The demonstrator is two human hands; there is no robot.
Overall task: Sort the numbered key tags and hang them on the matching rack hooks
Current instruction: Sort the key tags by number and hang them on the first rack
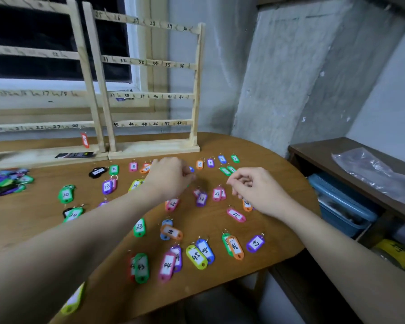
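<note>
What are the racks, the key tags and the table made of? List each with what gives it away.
Racks: pale unfinished wood, by the look; matte, faint grain, numbers handwritten on the rails.
Key tags: probably glossy coloured plastic with white paper labels and small metal rings.
Table: brown wood or wood-look laminate; slight sheen, cannot tell which.

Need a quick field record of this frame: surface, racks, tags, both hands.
surface: brown wooden table
racks: two wooden racks, right rack numbered 25 to 48, left rack partly out of view
hung: one red tag on the left rack's bottom row
tags: many laid out on the table by number, unsorted pile at far left
left hand: fingers curled over the tags near the top row, contents unclear
right hand: fingertips pinched, held item not discernible
</note>
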